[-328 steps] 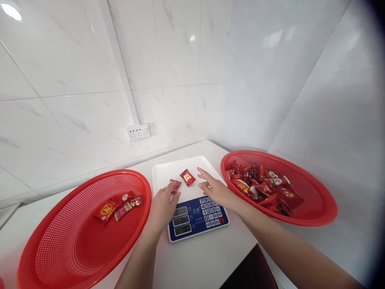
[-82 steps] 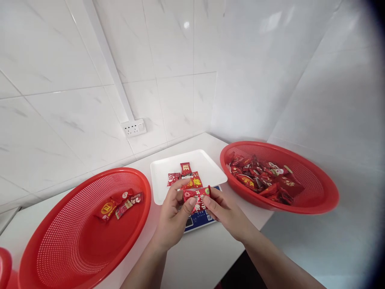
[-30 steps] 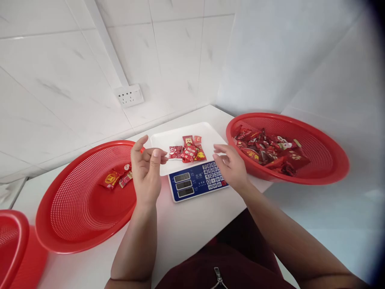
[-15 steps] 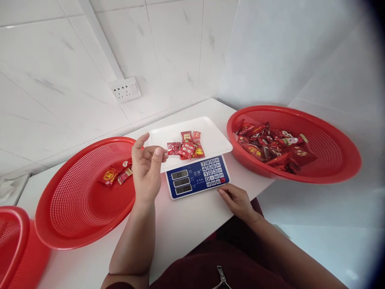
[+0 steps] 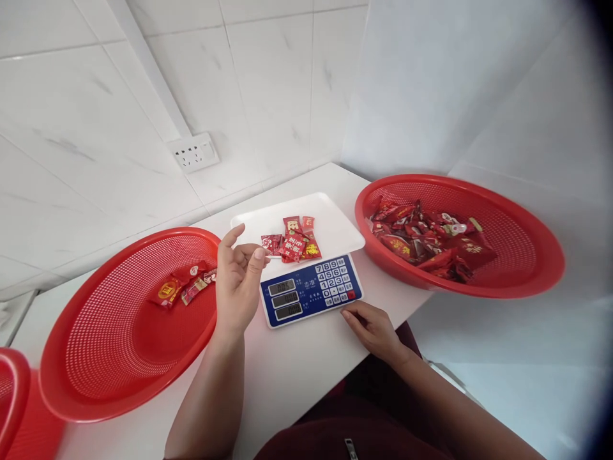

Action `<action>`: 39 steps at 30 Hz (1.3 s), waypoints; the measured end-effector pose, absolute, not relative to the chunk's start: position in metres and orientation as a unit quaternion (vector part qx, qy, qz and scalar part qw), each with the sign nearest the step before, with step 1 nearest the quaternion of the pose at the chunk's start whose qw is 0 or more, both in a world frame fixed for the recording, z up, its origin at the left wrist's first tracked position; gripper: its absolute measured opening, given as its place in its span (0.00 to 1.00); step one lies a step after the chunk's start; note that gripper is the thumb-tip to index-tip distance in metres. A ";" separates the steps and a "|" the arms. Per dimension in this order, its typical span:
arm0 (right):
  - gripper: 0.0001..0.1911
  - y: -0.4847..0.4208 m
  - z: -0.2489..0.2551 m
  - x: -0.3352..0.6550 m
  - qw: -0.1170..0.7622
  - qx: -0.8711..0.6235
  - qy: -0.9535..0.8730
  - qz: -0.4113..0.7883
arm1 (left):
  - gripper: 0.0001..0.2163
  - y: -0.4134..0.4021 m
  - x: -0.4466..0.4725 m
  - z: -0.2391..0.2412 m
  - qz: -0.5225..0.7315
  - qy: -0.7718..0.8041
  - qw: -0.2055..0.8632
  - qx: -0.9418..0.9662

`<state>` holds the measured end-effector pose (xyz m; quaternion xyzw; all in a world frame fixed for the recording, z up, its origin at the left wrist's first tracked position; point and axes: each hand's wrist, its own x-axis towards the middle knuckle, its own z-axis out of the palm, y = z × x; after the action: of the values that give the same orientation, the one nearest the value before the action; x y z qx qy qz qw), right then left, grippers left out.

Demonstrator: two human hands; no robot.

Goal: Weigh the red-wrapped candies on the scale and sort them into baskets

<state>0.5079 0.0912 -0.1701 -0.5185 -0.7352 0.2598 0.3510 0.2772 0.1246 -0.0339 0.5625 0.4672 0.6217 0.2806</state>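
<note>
Several red snack packets (image 5: 293, 241) lie together on the white tray (image 5: 335, 225) of a digital scale. At the tray's left edge, my left hand (image 5: 238, 281) is raised with the palm turned inward and fingers loosely bent apart. Its fingertips are close to the leftmost packet (image 5: 271, 244), and I see nothing held in it. The scale's blue panel (image 5: 311, 291) has three displays and a keypad. Beside the panel's lower right corner, my right hand (image 5: 371, 326) rests on the table edge, fingers curled in and nothing visible in them.
A red mesh basket (image 5: 129, 383) with a few packets stands left. Another red basket (image 5: 531, 255), holding a pile of packets, stands right. Part of a third red basket (image 5: 22, 390) shows at the lower left. A wall socket (image 5: 194, 153) is behind the white table (image 5: 282, 370).
The view has shifted slightly, with the scale and baskets lower in the picture. Both hands keep nearly the same pose. The packets on the tray stay in the same arrangement.
</note>
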 end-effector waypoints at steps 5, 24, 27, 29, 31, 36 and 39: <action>0.13 0.091 -0.169 0.508 0.358 -0.506 -0.738 0.267 | 0.19 0.124 0.276 -0.034 0.619 0.468 0.287 0.562; 0.12 0.091 -0.174 0.508 0.363 -0.503 -0.750 0.231 | 0.19 0.123 0.276 -0.033 0.605 0.472 0.278 0.578; 0.12 0.092 -0.175 0.507 0.380 -0.493 -0.753 0.215 | 0.19 0.122 0.277 -0.032 0.597 0.481 0.272 0.582; 0.11 0.092 -0.175 0.507 0.388 -0.488 -0.754 0.208 | 0.19 0.121 0.277 -0.032 0.595 0.484 0.269 0.583; 0.11 0.092 -0.176 0.507 0.392 -0.486 -0.754 0.205 | 0.19 0.121 0.277 -0.032 0.595 0.483 0.269 0.584; 0.11 0.091 -0.175 0.507 0.390 -0.487 -0.753 0.207 | 0.20 0.123 0.276 -0.034 0.597 0.472 0.278 0.586; 0.11 0.092 -0.175 0.507 0.386 -0.489 -0.755 0.206 | 0.20 0.122 0.276 -0.034 0.597 0.471 0.277 0.587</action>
<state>0.5072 0.0916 -0.1747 -0.4894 -0.7545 0.2064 0.3855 0.2761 0.1225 -0.0341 0.5874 0.4711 0.5967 0.2774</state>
